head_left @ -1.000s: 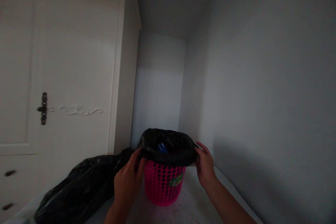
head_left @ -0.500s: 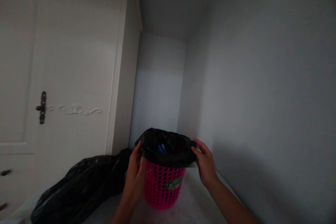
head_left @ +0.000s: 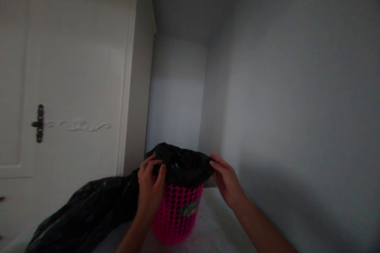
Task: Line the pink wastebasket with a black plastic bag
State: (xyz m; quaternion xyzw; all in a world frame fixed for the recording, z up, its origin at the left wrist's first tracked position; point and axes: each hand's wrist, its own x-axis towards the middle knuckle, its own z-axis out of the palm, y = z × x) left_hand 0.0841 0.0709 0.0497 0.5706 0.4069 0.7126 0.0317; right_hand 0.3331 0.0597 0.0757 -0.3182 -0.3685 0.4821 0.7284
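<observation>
A pink perforated plastic basket [head_left: 175, 221] stands upright on a pale surface, with a colourful label on its front. Black plastic of a bin bag [head_left: 184, 178] lines it and folds over the rim. At the rim's left side, my left hand [head_left: 151, 180] pinches the bag between thumb and fingers. My right hand [head_left: 225, 178] grips the bag's edge at the right side of the rim. Inside the opening a small blue patch shows; what it belongs to I cannot make out. More black plastic [head_left: 86, 209] trails out to the left, behind my left forearm.
A white wardrobe [head_left: 80, 67] with a dark handle [head_left: 38, 123] and carved trim rises on the left. On the right a grey wall [head_left: 291, 99] runs back to a corner. The pale, cloth-like surface [head_left: 219, 221] lies under the basket.
The basket and both hands sit slightly further left in view, as does the wardrobe. My left hand's fingers have curled further over the bag at the rim. Less of the blue patch shows.
</observation>
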